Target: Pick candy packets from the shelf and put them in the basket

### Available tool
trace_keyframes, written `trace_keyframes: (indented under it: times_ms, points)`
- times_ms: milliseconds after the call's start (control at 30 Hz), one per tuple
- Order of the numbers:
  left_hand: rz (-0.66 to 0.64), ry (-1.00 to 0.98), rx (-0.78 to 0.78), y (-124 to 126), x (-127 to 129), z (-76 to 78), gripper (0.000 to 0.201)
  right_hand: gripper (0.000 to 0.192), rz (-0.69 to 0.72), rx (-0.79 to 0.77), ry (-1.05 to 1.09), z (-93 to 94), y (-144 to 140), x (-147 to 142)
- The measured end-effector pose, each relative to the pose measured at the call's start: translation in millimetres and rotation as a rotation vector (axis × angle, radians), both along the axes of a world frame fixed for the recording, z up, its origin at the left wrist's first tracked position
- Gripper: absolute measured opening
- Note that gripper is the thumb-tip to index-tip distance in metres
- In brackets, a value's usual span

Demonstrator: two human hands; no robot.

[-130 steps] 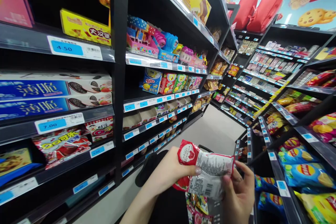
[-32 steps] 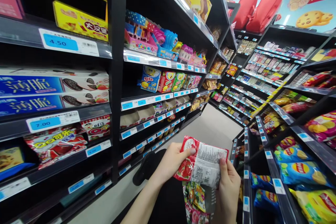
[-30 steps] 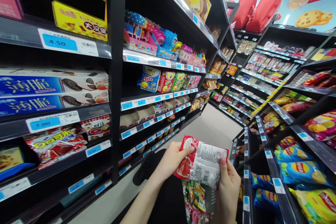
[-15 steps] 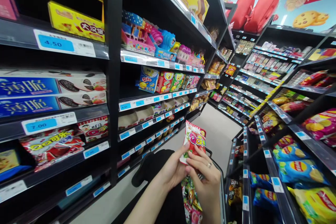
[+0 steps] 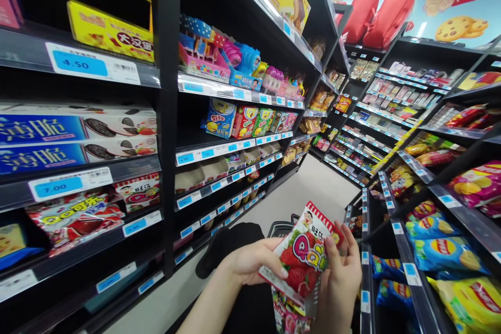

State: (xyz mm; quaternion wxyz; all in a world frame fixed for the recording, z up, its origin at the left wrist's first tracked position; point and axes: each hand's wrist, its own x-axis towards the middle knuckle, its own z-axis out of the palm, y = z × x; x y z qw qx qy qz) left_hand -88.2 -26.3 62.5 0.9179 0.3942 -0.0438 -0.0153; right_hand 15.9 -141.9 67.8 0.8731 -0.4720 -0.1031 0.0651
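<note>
A red and white bag of gummy candy (image 5: 299, 255), with strawberries and "QQ" lettering on its front, is held tilted above a shopping basket. My left hand (image 5: 260, 261) pinches its lower left edge, the thumb lying on the front. My right hand (image 5: 341, 266) grips the right side, its fingers curled over that edge. A bit of red and yellow wrapper shows at the right fingers; whether it belongs to a second bag I cannot tell. Below, several colourful packets (image 5: 291, 318) lie in the basket (image 5: 279, 228), partly hidden by my hands and the bag.
Black shelving runs along the left, with blue cookie boxes (image 5: 78, 138), a yellow box (image 5: 111, 31) and more gummy bags (image 5: 74, 219). Chip bags (image 5: 446, 258) fill the right shelves. Grey floor (image 5: 324, 177) stretches between them. Red bags (image 5: 391, 18) sit on top at the back.
The gummy bag has moved down and right and leans to the right, with its front more fully in view. My hands have spread farther apart, one at each side. More of the basket's rim shows.
</note>
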Motion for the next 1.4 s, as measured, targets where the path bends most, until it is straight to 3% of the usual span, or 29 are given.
trace_keyframes:
  times_ms: [167,267,433,533,700,833,933,1067,1167,1300,1400]
  points:
    - [-0.165,-0.016,0.079,8,-2,-18.0,0.046,0.068,-0.013,-0.003,0.106,3.8,-4,-5]
    - [-0.258,0.005,0.095,9,5,-34.1,0.066,0.049,-0.046,0.092,0.016,2.8,-7,-7]
    - [-0.290,0.053,0.126,-2,28,-56.9,0.044,0.033,0.157,0.255,-0.054,-3.0,-8,-6]
    - [-0.307,0.028,0.109,-8,38,-62.9,0.042,0.028,0.327,0.381,-0.119,-7.3,-6,1]
    - [-0.307,-0.026,0.023,-14,45,-65.3,0.055,0.024,0.377,0.295,-0.138,-17.8,-4,29]
    - [-0.257,-0.063,-0.020,-19,44,-51.9,0.056,0.030,0.262,0.202,-0.075,-17.9,-5,34]
    - [-0.072,-0.076,-0.018,-20,37,-28.5,0.047,0.037,0.153,0.145,0.023,-7.9,-8,17]
    - [0.263,-0.053,0.120,-16,27,-0.6,0.047,0.062,0.266,0.116,-0.016,2.9,-14,-2]
    - [0.487,0.009,0.275,-15,24,8.1,0.054,0.054,0.339,-0.015,-0.099,-0.1,-17,1]
    - [0.528,0.066,0.405,-19,22,13.8,0.059,0.044,0.413,-0.203,-0.134,-5.4,-17,8]
    - [0.546,0.053,0.481,-22,17,19.7,0.055,0.042,0.351,-0.305,-0.211,-3.3,-17,8]
